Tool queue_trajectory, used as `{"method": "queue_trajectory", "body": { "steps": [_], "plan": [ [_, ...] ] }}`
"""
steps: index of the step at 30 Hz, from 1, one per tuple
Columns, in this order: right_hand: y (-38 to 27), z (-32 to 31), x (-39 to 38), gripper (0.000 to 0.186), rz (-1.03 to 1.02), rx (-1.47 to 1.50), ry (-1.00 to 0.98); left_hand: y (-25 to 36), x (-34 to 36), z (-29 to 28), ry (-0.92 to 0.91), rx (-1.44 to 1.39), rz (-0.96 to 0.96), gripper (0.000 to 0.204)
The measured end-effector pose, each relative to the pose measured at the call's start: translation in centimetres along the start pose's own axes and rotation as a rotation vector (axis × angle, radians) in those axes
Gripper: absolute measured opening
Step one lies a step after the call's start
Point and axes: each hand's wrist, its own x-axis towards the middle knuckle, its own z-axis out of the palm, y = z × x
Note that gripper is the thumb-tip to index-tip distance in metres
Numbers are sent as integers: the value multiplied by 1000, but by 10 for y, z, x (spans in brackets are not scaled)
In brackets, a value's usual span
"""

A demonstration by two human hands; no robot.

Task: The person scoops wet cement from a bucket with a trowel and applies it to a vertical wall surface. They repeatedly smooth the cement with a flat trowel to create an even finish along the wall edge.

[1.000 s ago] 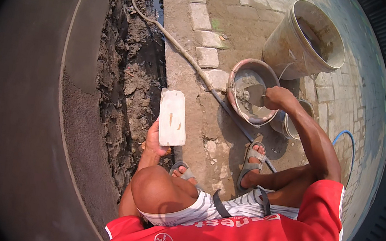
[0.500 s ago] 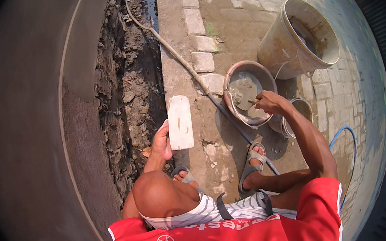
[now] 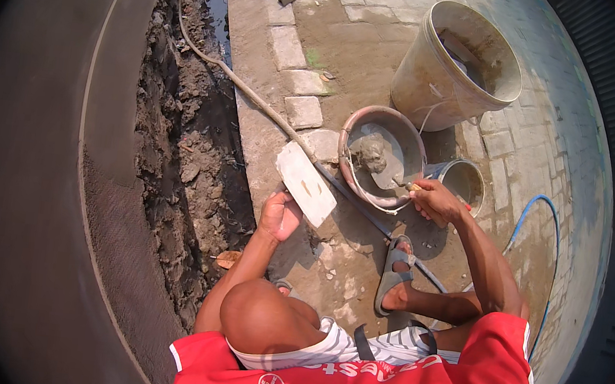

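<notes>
My left hand is closed on a pale rectangular plastering float, its flat face turned up. The fingers behind the float are mostly hidden, and so is any handle. To the right, my right hand grips a trowel by its handle. The trowel's blade is inside a round reddish-brown bucket, with a lump of wet grey mortar at it. More mortar coats the inside of this bucket. Both hands are in front of my knees, apart from each other.
A tall dirty bucket stands behind the mortar bucket, and a smaller pail sits beside it. A hose crosses the paving. On the left, a muddy trench runs along a plastered wall. A blue hose curves at right.
My left hand has moved forward and right, and the float has tilted, its near end swinging right. My right hand has drawn back toward the bucket's near rim, with a mortar lump gathered at the trowel.
</notes>
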Motion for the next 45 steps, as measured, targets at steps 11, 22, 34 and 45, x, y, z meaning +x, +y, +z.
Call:
{"method": "queue_trajectory", "body": {
  "steps": [11, 22, 34, 45],
  "plan": [
    [-39, 22, -82, 33, -88, 3, 222, -39, 58, 11, -123, -76, -67, 41],
    [-89, 105, -106, 41, -440, -678, 510, -49, 57, 32, -156, -231, 15, 40],
    [-87, 131, -105, 43, -632, -690, 554, -35, 37, 21, -218, -283, 48, 37],
    [-81, 113, -101, 41, -549, -268, 553, -19, 17, 20, -221, -341, 78, 41]
  ]
}}
